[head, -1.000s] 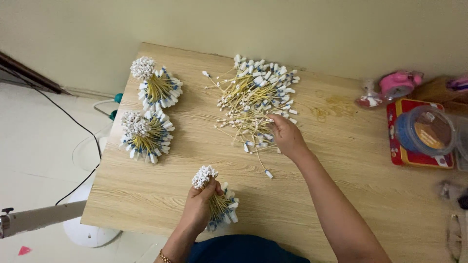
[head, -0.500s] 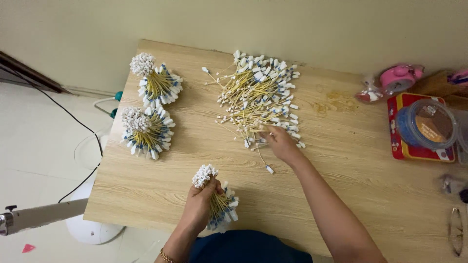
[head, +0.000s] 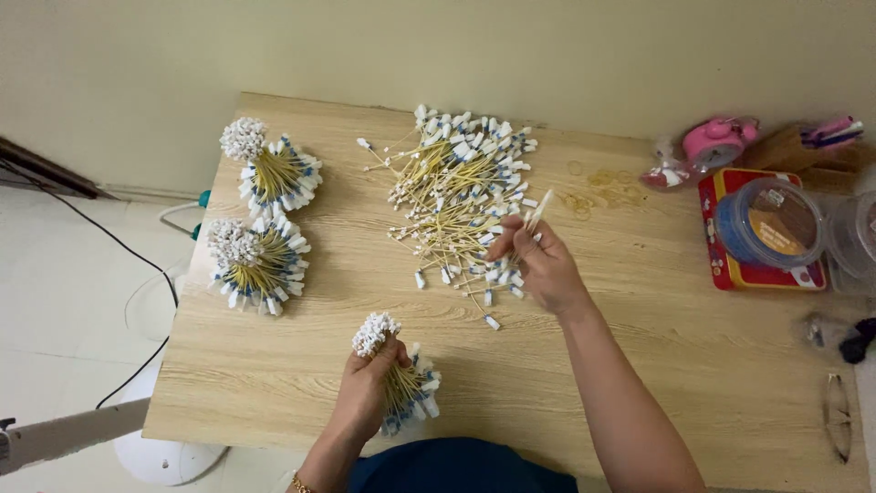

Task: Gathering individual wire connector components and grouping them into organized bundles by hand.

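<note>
Far left, off the tabletop (head: 274, 383): pale floor, a black cable (head: 137, 265) trailing over it, a white round base (head: 169, 456) poking out under the near left corner. Tabletop's left edge has two finished swab bundles (head: 260, 215) just inside it, one behind the other, white tips bunched on top, ends fanned out. Bare wood between them and my left hand (head: 365, 402), plenty of room there.

My left hand sits at the near edge, fingers wrapped tight round a partial bundle of swabs (head: 397, 379), held upright-ish, white tips above my fist, blue-white ends splayed below it. Near edge right under my wrist.

Centre: loose pile of cotton swabs (head: 456, 192) spread from near the back edge toward the middle, a few strays at its near side. My right hand (head: 538, 265) is over the pile's near right side, lifted, thumb and fingers pinched on a few picked swabs (head: 534, 219) pointing up and away. Other fingers curled.

Right of my forearm, wide bare wood. Loose rubber bands (head: 602, 187) lie toward the back. Far right: pink tape dispenser (head: 716, 141), a clear round tub with blue rim (head: 771, 224) sitting on a red tin (head: 721, 246); tub's contents I cannot tell. Eyeglasses (head: 838, 415) near the right edge.
</note>
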